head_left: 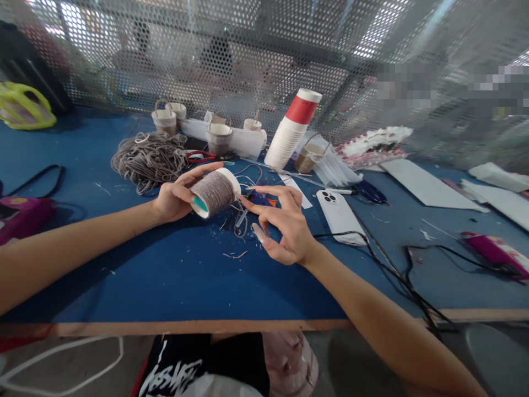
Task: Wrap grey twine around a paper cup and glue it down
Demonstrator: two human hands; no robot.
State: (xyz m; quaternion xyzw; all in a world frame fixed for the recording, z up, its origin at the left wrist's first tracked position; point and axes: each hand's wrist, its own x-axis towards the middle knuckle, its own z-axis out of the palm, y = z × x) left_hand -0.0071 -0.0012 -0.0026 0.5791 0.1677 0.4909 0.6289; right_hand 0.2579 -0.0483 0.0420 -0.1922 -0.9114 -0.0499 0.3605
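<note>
My left hand (177,196) is closed around a paper cup wrapped in grey-brown cord (215,192), held on its side above the blue table (173,270). A loose end of cord (243,218) trails down from the cup toward the table. My right hand (285,223) hovers just right of the cup with fingers spread and slightly curled, holding nothing I can see. Under that hand lies a small blue and orange object (260,198), partly hidden.
A pile of grey cord (149,157) lies behind the left hand, with red-handled pliers (200,157) beside it. Several small cord-wrapped cup baskets (219,137), a stack of paper cups (291,129), a white phone (339,212), black cables (397,270) and a perforated metal screen (264,49) surround the work area.
</note>
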